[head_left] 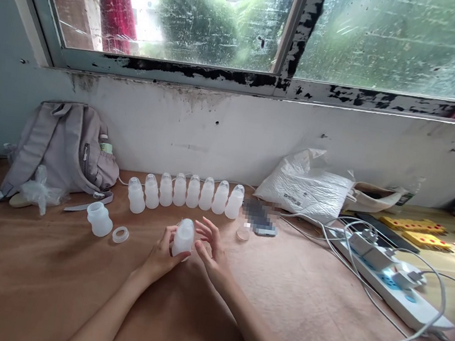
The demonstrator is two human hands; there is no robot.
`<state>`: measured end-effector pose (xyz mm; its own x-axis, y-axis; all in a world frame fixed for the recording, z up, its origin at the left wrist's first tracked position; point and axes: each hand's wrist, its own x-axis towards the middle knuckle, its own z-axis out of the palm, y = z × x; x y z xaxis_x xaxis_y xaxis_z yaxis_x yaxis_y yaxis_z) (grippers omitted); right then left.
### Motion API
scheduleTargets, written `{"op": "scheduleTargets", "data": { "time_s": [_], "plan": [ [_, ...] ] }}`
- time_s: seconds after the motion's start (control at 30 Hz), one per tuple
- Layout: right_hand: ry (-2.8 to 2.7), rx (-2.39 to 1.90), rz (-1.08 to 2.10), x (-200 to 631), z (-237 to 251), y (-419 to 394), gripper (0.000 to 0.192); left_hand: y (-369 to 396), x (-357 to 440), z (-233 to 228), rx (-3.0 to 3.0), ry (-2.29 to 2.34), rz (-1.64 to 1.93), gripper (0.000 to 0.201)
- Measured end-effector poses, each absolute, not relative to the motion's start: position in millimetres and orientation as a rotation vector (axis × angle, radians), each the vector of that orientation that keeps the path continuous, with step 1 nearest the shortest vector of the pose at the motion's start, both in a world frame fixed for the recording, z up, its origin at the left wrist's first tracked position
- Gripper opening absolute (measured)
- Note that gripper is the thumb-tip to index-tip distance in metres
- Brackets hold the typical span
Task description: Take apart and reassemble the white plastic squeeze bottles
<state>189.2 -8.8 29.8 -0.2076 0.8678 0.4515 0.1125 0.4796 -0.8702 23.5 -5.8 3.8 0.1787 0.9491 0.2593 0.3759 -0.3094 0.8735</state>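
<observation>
Two bare forearms reached up over the wooden bench (46, 280). The left hand (161, 256) was clamped around a small white bottle (184, 236), held upright just above the bench, while the right hand (212, 244) hovered just beside it, fingers spread and loose. Left of them stood an open bottle (99, 219) with a ring (120, 234) beside it. Behind, a row of eight capped bottles (186, 192) curved between a grey backpack (65, 150) and a white bag (305, 186).
</observation>
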Motion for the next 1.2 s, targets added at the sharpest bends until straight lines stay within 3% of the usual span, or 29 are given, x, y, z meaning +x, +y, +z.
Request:
{"op": "scheduleTargets", "data": {
  "time_s": [0.27, 0.4, 0.53, 0.73, 1.2],
  "plan": [
    [-1.583, -1.069, 0.856, 196, 0, 10, 0.038, 2, 12, -1, 1.706, 1.423, 1.219, 0.057],
    [-1.59, -1.061, 0.873, 195, -3, 12, 0.038, -2, 9, 15, 1.849, 1.54, 1.304, 0.073],
    [-1.618, -1.056, 0.882, 192, -3, 10, 0.037, -2, 4, 46, 1.98, 1.573, 1.424, 0.056],
    [-1.636, -1.105, 0.807, 191, -5, 11, 0.03, 3, -11, 85, 2.199, 1.585, 1.165, 0.025],
    [-1.818, -1.114, 0.602, 190, -12, 12, 0.022, 34, -112, 111, 2.071, 2.344, 1.071, 0.029]
  ]
}}
